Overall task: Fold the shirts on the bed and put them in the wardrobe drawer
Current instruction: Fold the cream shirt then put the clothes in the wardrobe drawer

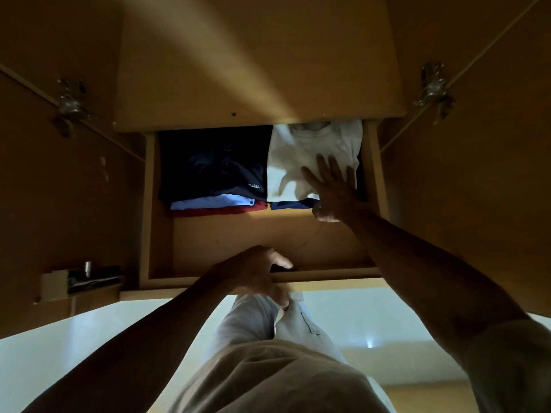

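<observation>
The folded white shirt (pixel 301 162) is soft, light and limp, so it is best pressed flat from above or lifted under its folded edge. It lies in the drawer (pixel 268 234), directly under the right hand (pixel 331 189), whose fingers spread wide and flat on it, arm stretched forward. The left hand (pixel 256 272) curls over the drawer's front edge, nearer the body.

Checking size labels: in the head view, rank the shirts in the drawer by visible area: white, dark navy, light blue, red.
1. Dark navy folded shirt and white folded shirt: look alike, unranked.
2. Light blue folded shirt and red folded shirt: only slivers showing, too close to rank.
</observation>
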